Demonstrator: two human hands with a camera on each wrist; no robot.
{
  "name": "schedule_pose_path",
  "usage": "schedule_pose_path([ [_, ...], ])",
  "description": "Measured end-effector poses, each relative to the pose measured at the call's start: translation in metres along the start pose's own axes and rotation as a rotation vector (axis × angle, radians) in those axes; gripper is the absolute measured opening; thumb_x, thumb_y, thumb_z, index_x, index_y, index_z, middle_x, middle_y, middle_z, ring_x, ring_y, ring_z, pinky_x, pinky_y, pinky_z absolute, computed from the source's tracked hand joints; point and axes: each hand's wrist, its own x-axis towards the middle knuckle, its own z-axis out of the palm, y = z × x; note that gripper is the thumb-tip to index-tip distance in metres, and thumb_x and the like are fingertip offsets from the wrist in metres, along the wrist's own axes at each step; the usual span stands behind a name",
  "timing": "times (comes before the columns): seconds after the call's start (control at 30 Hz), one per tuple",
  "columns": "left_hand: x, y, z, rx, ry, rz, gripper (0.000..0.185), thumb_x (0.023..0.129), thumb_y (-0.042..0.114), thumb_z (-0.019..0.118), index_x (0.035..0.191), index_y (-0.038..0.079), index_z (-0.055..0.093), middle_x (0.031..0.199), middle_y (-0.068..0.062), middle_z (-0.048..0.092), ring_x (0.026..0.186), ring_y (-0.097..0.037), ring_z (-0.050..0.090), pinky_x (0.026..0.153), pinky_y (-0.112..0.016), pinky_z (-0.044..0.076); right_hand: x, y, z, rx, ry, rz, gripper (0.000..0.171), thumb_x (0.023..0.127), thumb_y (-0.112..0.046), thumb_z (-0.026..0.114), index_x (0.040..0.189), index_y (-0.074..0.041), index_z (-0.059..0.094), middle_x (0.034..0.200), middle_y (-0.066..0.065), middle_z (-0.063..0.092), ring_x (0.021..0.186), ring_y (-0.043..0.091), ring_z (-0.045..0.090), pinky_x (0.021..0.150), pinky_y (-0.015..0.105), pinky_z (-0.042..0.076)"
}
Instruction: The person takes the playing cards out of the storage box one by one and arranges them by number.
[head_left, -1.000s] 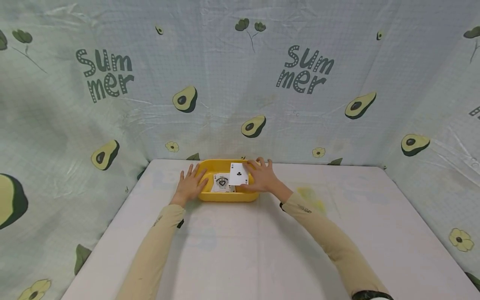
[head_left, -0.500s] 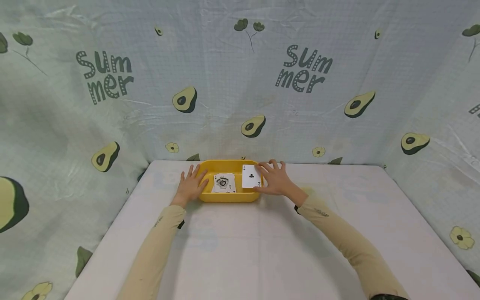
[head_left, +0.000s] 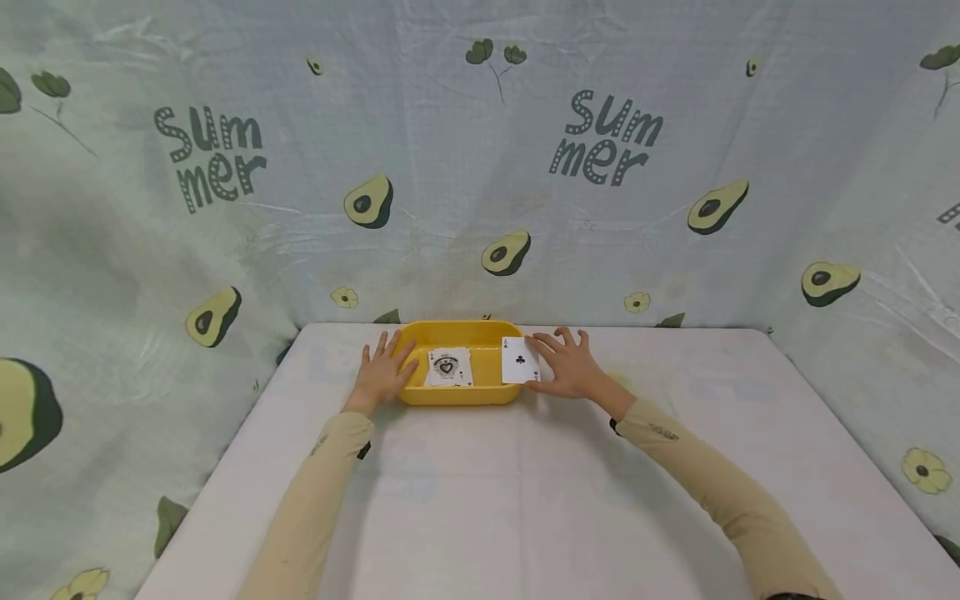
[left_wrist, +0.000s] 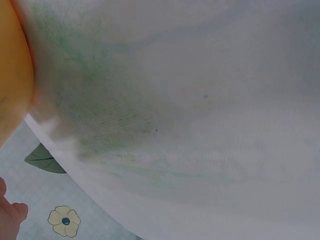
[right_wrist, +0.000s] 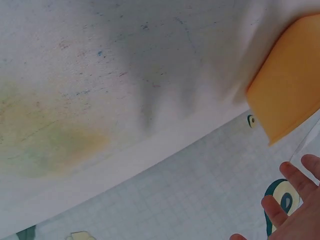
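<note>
In the head view my right hand point(head_left: 568, 367) pinches an ace of clubs point(head_left: 520, 361) by its right edge, thumb below and fingers above. The card lies face up over the right rim of a yellow tray point(head_left: 457, 397). My left hand point(head_left: 381, 373) rests on the tray's left end with fingers spread and straight. Inside the tray, left of its middle, lie white playing cards point(head_left: 450, 367), the top one with an ornate black emblem. The right wrist view shows my fingers and just a pale sliver of the card; the left wrist view catches only fingertips.
The tray stands at the far edge of a white-covered table point(head_left: 465, 500). Behind it rises a pale cloth point(head_left: 450, 167) printed with avocados and lettering. A yellowish stain point(right_wrist: 55, 150) marks the tabletop right of the tray.
My right hand has moved right with the ace of clubs, from above the cards in the tray to the tray's right rim. The left hand has stayed in place.
</note>
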Motion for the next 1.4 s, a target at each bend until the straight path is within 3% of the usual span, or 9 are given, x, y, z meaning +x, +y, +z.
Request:
schedule_pose_path([
  [0.6,0.0,0.001,-0.006,-0.006,0.015,0.001,0.051,0.095,0.038,0.032,0.139,0.013,0.032,0.149,-0.017,0.015,0.137,-0.039,0.007,0.106,-0.062,0.007,-0.009,0.043,0.013,-0.022,0.074,-0.001,0.077,0.076,-0.062,0.051,0.138,-0.019,0.034,0.137,0.002,0.042,0.114,0.032,0.034,0.089,0.059,0.024],
  [0.9,0.001,0.003,-0.006,0.011,0.008,0.004,0.052,0.095,0.039,0.032,0.14,0.013,0.031,0.149,-0.016,0.016,0.137,-0.039,0.008,0.106,-0.061,0.008,-0.014,0.055,0.013,-0.026,0.04,0.02,0.077,0.076,-0.061,0.051,0.137,-0.016,0.036,0.135,0.004,0.044,0.115,0.032,0.033,0.088,0.059,0.025],
  [1.4,0.0,-0.001,-0.003,0.011,-0.003,0.018,0.052,0.095,0.039,0.031,0.14,0.014,0.029,0.149,-0.016,0.014,0.137,-0.039,0.007,0.106,-0.062,0.006,-0.015,0.059,0.022,-0.043,-0.135,0.065,0.079,0.078,-0.062,0.049,0.139,-0.014,0.032,0.139,0.008,0.04,0.119,0.035,0.032,0.094,0.065,0.021],
])
